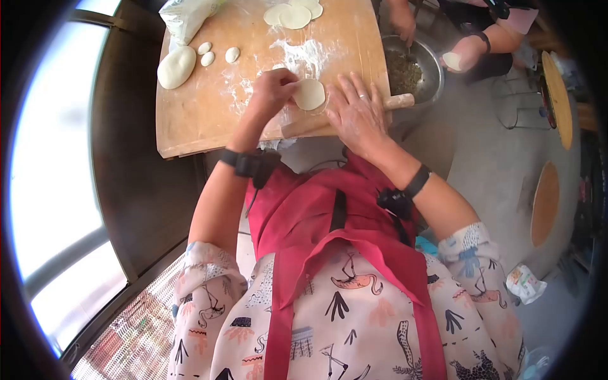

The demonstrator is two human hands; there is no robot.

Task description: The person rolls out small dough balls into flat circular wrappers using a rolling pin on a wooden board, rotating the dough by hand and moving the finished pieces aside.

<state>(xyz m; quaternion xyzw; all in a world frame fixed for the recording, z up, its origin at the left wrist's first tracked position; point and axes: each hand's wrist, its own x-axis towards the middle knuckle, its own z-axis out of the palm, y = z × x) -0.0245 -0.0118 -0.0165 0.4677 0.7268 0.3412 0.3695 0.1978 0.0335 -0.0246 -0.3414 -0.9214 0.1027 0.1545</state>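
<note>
My left hand (273, 94) pinches the left edge of a round dough wrapper (310, 95) at the near side of the floured wooden board (196, 120). My right hand (359, 117) lies flat with its fingers stretched over a wooden rolling pin (400, 101). The pin runs under that palm along the board's near edge, just right of and below the wrapper. Loose flour (304, 56) is scattered beyond my hands. Several small dough pieces (232, 54) and a larger dough lump (177, 67) sit to the left.
Finished round wrappers (295, 17) overlap at the board's far side. A plastic bag (187, 19) stands at the far left. Right of the board, a metal bowl (432, 79) holds chopped filling; another person's hand (467, 54) beside it holds a wrapper.
</note>
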